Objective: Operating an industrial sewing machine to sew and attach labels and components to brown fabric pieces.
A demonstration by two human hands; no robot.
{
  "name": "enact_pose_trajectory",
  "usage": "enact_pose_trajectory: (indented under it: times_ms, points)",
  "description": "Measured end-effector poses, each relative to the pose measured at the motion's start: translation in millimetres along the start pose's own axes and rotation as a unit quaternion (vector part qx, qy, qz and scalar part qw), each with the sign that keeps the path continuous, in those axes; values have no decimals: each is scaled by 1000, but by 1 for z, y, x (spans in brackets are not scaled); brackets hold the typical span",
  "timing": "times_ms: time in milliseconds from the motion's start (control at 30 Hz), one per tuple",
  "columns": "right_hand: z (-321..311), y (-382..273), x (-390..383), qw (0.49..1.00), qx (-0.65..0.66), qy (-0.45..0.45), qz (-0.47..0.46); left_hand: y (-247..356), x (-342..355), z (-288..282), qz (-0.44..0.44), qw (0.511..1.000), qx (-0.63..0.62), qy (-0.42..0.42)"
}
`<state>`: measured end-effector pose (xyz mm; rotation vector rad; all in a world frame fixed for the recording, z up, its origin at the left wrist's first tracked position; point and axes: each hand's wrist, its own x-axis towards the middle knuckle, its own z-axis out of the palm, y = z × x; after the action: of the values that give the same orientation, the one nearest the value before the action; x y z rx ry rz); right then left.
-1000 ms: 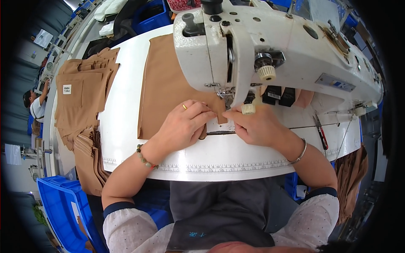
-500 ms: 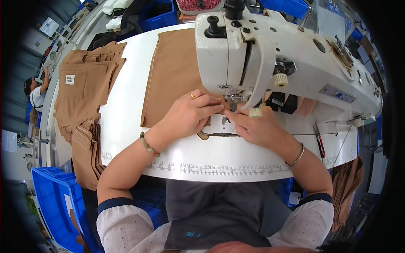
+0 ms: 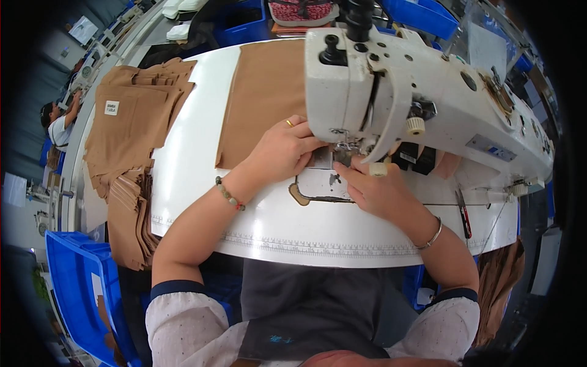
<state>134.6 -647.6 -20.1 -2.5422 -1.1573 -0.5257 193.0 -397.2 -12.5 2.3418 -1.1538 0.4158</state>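
Note:
A white sewing machine [image 3: 391, 92] stands over the white table, its presser foot and needle area [image 3: 345, 147] close to both hands. A flat brown fabric panel [image 3: 263, 98] lies left of the machine and runs under its head. My left hand [image 3: 287, 150] is closed on the panel's near right edge, its fingertips beside the metal needle plate [image 3: 321, 158]. Close to the right side of the presser foot is my right hand [image 3: 373, 183], with fingers bent together and the index fingertip at the plate. Whatever its fingers may pinch is hidden.
Stacked brown fabric pieces [image 3: 131, 122] hang over the table's left side. Red-handled thread snips [image 3: 463, 214] lie at right, near black labels [image 3: 413, 156]. A blue bin [image 3: 79, 287] stands lower left. Another person [image 3: 59, 125] works far left.
The brown panel has shifted away from me relative to the table, baring more of the needle plate. My left hand has moved along with it; my right hand stays beside the presser foot.

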Motion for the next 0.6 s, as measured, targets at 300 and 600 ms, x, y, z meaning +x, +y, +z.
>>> enact_pose_trajectory:
  times_ms: [300,600]
  points:
    - [-2,-7,-5,1000,18,2,-14,-9,-9,-4,20,999,-17,-46]
    - [-14,-32,11,973,180,-12,-142,56,-22,-13,-162,946,232,-159]
